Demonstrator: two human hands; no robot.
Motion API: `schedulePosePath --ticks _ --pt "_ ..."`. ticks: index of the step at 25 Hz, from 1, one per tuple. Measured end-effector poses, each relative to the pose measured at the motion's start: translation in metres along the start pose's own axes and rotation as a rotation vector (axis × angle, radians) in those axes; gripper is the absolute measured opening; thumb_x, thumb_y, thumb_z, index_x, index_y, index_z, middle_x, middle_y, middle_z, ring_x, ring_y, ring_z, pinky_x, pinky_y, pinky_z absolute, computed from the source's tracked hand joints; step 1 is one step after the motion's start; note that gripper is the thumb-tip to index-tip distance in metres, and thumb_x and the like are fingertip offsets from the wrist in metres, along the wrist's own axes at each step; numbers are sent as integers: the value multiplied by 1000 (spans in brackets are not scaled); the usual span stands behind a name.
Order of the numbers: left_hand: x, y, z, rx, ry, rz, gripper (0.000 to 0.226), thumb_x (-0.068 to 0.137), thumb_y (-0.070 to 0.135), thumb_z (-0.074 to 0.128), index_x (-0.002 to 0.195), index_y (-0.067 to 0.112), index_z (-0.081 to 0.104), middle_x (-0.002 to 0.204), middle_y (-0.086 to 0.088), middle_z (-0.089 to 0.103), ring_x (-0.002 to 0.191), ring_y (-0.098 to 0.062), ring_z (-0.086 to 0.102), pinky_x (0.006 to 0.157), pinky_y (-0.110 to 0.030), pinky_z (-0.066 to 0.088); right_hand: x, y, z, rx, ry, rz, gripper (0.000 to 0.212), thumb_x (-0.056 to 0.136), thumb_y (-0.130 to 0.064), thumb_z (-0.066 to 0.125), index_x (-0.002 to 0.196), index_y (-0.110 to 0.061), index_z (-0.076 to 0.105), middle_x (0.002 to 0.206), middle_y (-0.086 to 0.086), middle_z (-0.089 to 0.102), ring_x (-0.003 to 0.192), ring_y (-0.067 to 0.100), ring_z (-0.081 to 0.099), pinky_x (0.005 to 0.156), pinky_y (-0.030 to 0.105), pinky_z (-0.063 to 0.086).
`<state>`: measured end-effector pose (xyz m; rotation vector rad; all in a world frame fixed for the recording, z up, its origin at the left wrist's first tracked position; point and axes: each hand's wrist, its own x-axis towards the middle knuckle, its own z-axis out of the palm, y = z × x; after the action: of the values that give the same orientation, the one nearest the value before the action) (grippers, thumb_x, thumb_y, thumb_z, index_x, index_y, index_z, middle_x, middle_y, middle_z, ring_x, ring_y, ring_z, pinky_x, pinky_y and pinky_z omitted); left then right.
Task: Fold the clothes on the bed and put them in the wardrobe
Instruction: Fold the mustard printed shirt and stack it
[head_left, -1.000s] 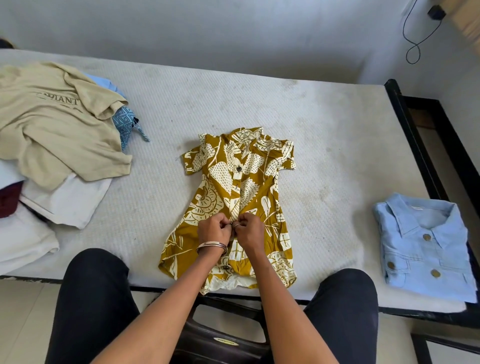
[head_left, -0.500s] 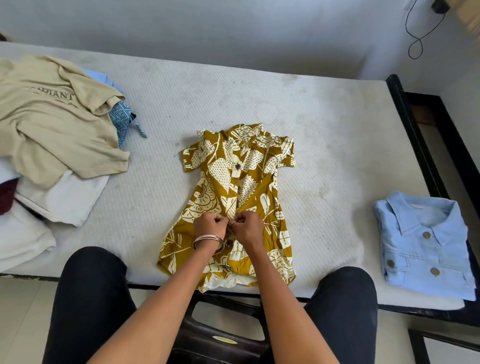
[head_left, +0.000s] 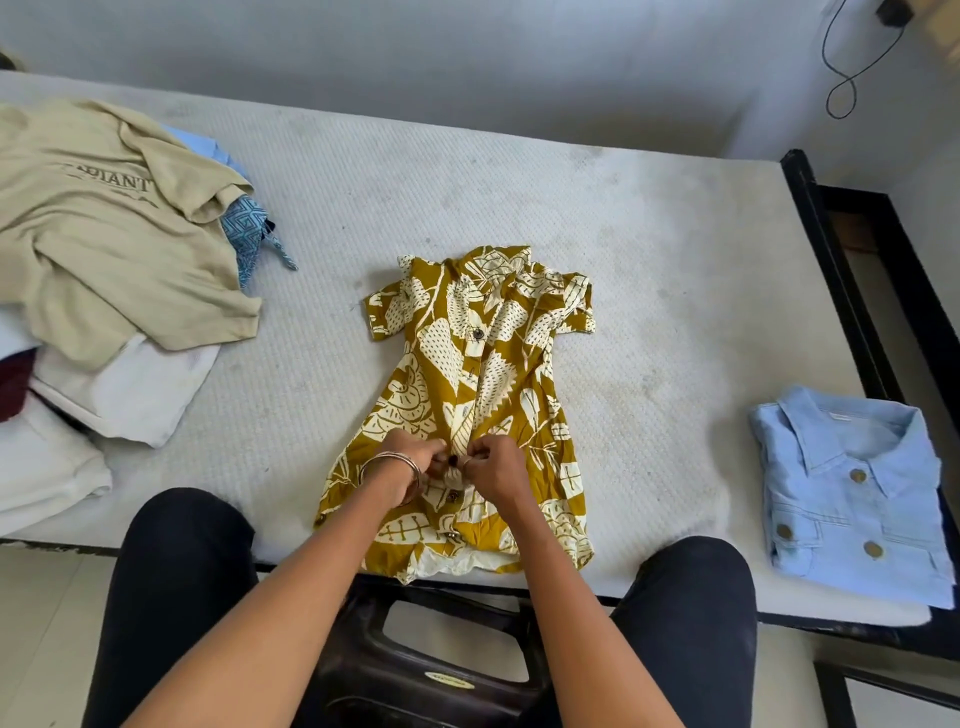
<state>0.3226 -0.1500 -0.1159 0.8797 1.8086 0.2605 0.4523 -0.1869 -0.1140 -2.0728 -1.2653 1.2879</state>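
Dress (head_left: 457, 395), mustard with cream leaf print, lies flat on the mattress (head_left: 649, 291), collar away from us, hem at the near edge. We take the dress as our landmark. Short sleeves are spread to either side; dark buttons run down its front placket.

Our left hand (head_left: 402, 465) rests on the lower front of the dress, fingers curled, pinching the placket fabric at mid-line. A bangle (head_left: 387, 465) sits on that wrist. Our right hand (head_left: 493, 467) is just beside the left, knuckles nearly touching, fingers also curled and pinching the same strip of cloth. Whether a button is between the fingertips we cannot tell; a dark spot shows in the gap.

Left of the dress, well apart, a loose pile: a beige shirt (head_left: 104, 234) with lettering on top, a white garment (head_left: 135, 395) under it, a blue patterned piece (head_left: 247, 228) poking out on the side toward the dress.

Right of the dress, well apart, a light blue shirt (head_left: 852, 493) lies folded, collar up, brass-coloured buttons showing, near the mattress edge by the black frame (head_left: 836, 291).

Below the dress hem, our knees in dark trousers flank a dark stool (head_left: 431, 670).

Beyond the dress, a grey wall; a black cable (head_left: 844, 78) hangs at its right end.
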Motion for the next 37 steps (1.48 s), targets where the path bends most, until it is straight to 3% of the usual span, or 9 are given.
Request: schedulePosePath --ticks 3,6,10,14,16,23,28,31,37 --pt "-4 6 3 335 322 453 16 89 16 61 98 9 71 100 -9 71 93 -29 65 78 -36 53 2 4 7 -109 -154 35 13 81 -6 71 74 3 67 70 12 64 69 24 60 60 32 45" --pt "-1 21 22 544 117 696 21 91 7 56 109 11 67 115 -8 62 106 -25 59 91 -34 48 1 -2 8 -268 -230 -16 22 81 -4 65 63 -7 53 70 11 62 63 24 50 53 30 34" --pt "19 13 33 735 69 402 39 88 22 66 124 7 57 126 -13 55 117 -30 52 96 -38 45 2 -5 3 -485 -325 -67 7 87 -7 61 93 -4 60 103 20 66 85 28 59 64 33 42" --pt "34 8 32 788 116 353 39 87 29 66 116 5 56 118 -15 61 110 -32 58 86 -38 49 21 -3 3 -428 82 -231 22 86 2 51 103 1 64 104 21 66 94 35 60 73 38 48" --pt "34 10 37 849 117 359 42 89 26 61 122 3 50 121 -18 58 112 -34 58 88 -39 49 33 -2 5 -345 98 -267 37 81 8 52 114 0 65 110 19 66 100 34 60 80 37 49" --pt "39 12 39 886 171 388 21 99 12 45 115 5 57 114 -15 62 103 -32 63 83 -38 52 53 15 20 -287 111 -124 26 81 0 61 102 -6 74 100 15 65 90 32 61 71 27 39" --pt "50 1 14 540 138 279 21 88 23 67 108 20 73 113 -2 71 105 -24 64 90 -32 52 50 12 31 -344 146 -174 20 85 -9 66 100 -14 76 98 10 61 84 28 59 63 23 31" --pt "44 -3 11 294 152 176 20 82 27 74 100 18 77 105 -1 73 99 -20 66 88 -30 53 46 8 36 -259 184 -132 21 81 0 60 91 -9 76 90 10 69 81 28 63 61 26 39" --pt "15 3 20 223 192 308 21 80 21 77 98 11 77 100 -1 74 94 -16 67 82 -18 47 30 10 27 165 237 50 16 80 1 66 88 -7 77 75 4 72 70 18 65 66 29 54"
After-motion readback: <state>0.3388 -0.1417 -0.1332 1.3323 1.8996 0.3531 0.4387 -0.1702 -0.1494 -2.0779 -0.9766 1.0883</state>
